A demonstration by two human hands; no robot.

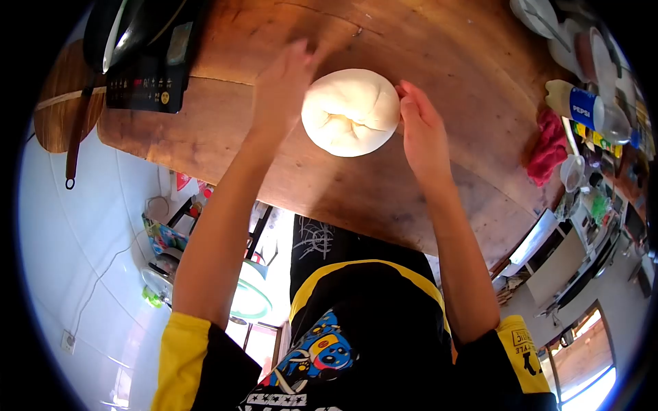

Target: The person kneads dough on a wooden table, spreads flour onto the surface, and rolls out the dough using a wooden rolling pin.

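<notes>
A round, pale lump of dough (pixel 351 113) rests on the wooden table, its top folded into creases around a dimple in the middle. Just left of it is my left hand (pixel 282 92), blurred by motion, with its fingers stretched out away from me and nothing held. On the opposite side, my right hand (pixel 423 123) has its fingertips at the dough's edge, fingers extended and not wrapped round it. Whether the left palm touches the dough I cannot tell.
The wooden table (pixel 480 89) spreads under the dough. A black induction cooker (pixel 147 92) with a dark pan (pixel 133 31) stands at the far left, beside a round wooden board (pixel 55 127). To the right are a Pepsi bottle (pixel 582 106), a red cloth (pixel 546 147) and stacked bowls (pixel 538 17).
</notes>
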